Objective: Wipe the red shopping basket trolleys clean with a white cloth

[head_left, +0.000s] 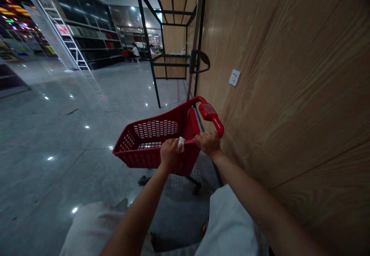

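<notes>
A red plastic shopping cart [144, 159] with perforated basket walls stands sideways in front of me, its handle [215, 122] at the right. My left hand [170, 152] is closed over the near rim, with a crumpled white tissue [181, 143] showing at its fingers on the rim. Close by, my right hand [208, 142] is wrapped around the rim's rear corner, just below the handle. The palms of both hands are hidden. Dark wheels show beneath the basket.
A wood-grain wall [289, 94] with a white socket [234, 78] rises close on the right. Behind the cart stand a dark green metal frame [157, 82] and a pole with a dark handle [192, 61]. A ladder [68, 42], shelves [95, 40] and a seated person [135, 51] are farther back.
</notes>
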`<move>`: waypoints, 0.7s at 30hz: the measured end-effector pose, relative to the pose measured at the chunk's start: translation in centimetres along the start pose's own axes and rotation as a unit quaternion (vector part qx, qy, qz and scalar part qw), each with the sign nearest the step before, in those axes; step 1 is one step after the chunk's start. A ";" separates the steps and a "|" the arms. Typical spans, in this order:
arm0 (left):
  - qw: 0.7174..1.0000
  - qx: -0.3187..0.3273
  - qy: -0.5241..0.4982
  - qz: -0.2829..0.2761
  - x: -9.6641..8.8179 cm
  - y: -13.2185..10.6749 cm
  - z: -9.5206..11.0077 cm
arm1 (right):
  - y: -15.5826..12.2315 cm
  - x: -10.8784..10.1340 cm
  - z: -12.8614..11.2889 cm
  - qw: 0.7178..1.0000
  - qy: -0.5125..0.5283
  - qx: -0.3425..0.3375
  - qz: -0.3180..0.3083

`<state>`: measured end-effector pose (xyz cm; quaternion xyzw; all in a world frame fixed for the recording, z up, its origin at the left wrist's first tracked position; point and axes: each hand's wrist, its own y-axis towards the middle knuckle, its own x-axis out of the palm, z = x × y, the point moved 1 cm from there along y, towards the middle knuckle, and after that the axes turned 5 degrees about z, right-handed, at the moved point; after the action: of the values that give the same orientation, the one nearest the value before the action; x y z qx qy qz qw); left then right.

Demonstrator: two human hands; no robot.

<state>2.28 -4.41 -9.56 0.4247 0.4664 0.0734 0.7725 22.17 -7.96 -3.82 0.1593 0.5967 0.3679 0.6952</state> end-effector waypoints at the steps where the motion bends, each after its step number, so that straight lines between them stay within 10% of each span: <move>1: 1.000 0.002 0.011 0.005 -0.1 -0.6 -1.3 | 0.0 0.1 0.1 1.000 0.000 0.001 0.002; 5: 0.999 -0.037 0.030 0.024 -1.3 -1.5 -3.2 | 0.1 0.4 -0.2 1.000 0.012 -0.001 0.029; 14: 0.996 -0.020 -0.088 0.025 -0.5 2.7 6.9 | 0.1 0.1 -1.0 0.998 -0.001 0.020 0.055; 21: 0.999 0.037 0.021 -0.009 -1.4 -2.0 -3.4 | -0.5 0.3 0.6 0.997 -0.011 0.016 0.076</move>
<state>-1.76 -4.35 -10.76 0.4472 0.4883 0.0584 0.7471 22.94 -7.94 -4.19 0.2195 0.5805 0.4085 0.6693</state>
